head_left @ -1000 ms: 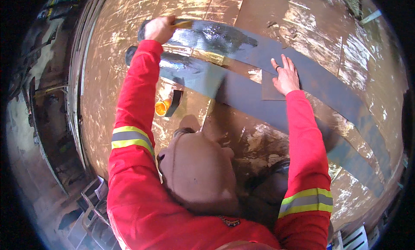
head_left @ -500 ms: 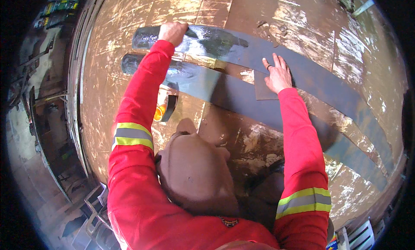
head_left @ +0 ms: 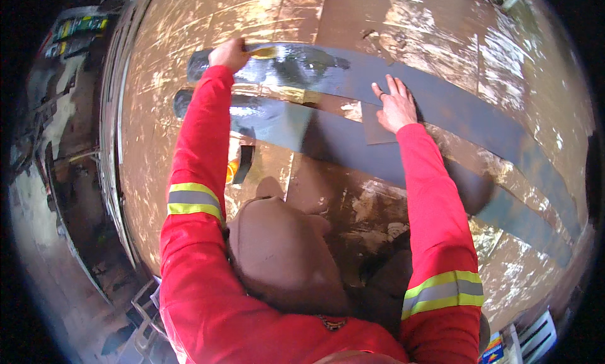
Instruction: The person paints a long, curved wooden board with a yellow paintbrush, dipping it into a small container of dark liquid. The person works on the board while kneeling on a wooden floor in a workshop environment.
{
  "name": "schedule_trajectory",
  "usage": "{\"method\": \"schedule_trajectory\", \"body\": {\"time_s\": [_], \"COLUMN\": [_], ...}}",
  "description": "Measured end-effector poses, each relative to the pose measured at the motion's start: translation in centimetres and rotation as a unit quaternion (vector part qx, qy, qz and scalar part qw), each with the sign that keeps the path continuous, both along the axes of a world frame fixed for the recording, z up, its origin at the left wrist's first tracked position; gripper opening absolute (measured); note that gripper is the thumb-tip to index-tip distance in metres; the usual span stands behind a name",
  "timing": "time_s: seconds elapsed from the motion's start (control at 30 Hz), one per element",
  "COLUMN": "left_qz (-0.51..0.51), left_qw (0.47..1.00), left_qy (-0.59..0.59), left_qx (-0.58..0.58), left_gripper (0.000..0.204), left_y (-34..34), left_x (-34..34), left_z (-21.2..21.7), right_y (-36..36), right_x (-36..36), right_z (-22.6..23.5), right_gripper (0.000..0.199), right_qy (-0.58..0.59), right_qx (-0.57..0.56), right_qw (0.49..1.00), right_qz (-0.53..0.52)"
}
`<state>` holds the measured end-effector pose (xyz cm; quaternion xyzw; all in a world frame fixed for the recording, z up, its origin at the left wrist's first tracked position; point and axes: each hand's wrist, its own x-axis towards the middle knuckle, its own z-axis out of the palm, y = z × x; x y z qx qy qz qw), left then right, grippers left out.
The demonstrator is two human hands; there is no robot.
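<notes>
Two long dark-grey strips lie side by side on the floor, an upper strip and a lower strip, with wet, glossy left ends. My left hand is closed over the upper strip's left part, around a thin yellowish tool whose flat end points right over the wet patch; its exact kind is unclear. My right hand lies open, fingers spread, on and beside the upper strip. Partly under it, a small brown square sheet bridges the gap between the strips.
Below the lower strip, near my left sleeve, stands a dark-sided container with something orange beside or in it, partly hidden. My knee is on this side. The floor is brown sheeting with pale smears; boards edge it at left.
My left hand has moved left along the upper strip, and the yellowish tool now shows to its right. My right hand stays at nearly the same place on the strip.
</notes>
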<state>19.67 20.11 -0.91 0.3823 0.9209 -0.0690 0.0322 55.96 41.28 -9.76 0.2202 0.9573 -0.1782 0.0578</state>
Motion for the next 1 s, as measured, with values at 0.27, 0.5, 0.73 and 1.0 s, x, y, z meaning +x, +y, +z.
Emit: {"method": "schedule_trajectory", "body": {"time_s": [0.27, 0.5, 0.73, 1.0], "left_qz": [-0.079, -0.171, -0.148, -0.145], "left_qw": [0.993, 0.985, 0.98, 0.984], "left_qy": [0.088, -0.022, -0.112, 0.059], "left_qx": [-0.029, -0.011, 0.072, -0.087], "left_gripper": [0.018, 0.024, 0.028, 0.017], "left_y": [4.0, 11.7, 14.4, 12.1], "left_x": [5.5, 14.8, 14.2, 10.2], "left_z": [3.1, 0.7, 2.3, 2.5], "right_y": [0.1, -0.1, -0.1, 0.1], "right_x": [0.4, -0.1, -0.1, 0.3], "right_z": [0.1, 0.0, 0.5, 0.4], "right_gripper": [0.063, 0.058, 0.057, 0.056], "right_qy": [-0.001, 0.013, -0.026, 0.002], "right_qx": [0.016, 0.007, -0.004, -0.002], "right_qw": [1.0, 1.0, 1.0, 1.0], "right_qz": [0.001, -0.01, -0.005, -0.026]}}
